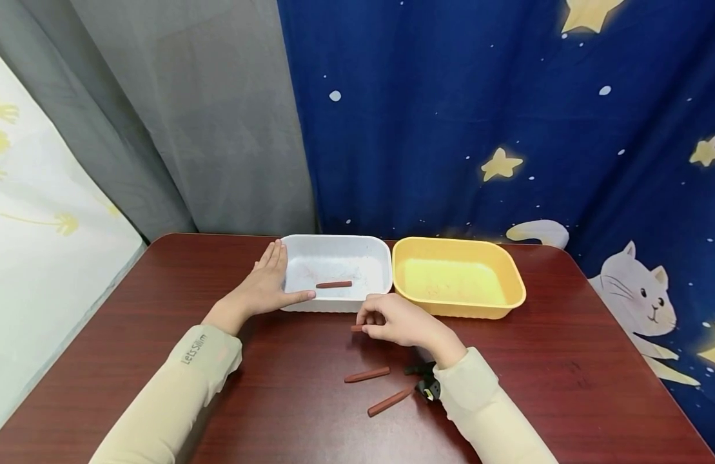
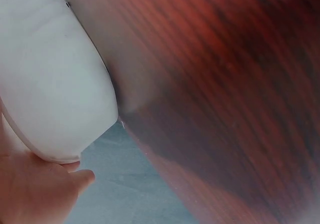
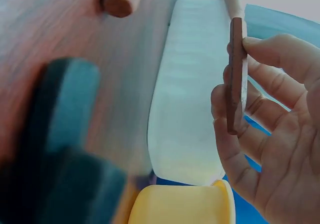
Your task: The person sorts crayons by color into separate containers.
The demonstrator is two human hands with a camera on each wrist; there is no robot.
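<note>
My right hand pinches a brown crayon between thumb and fingers, just in front of the white bin. In the head view most of that crayon is hidden behind the fingers. My left hand rests against the left end of the white bin, fingers straight along its side and thumb at the front rim. Inside this bin lies one brown crayon. Two more, a farther crayon and a nearer crayon, lie on the table below my right hand.
A yellow bin stands directly right of the white one, both near the back edge of the dark red wooden table. A small black device shows at my right wrist. Grey and blue curtains hang behind.
</note>
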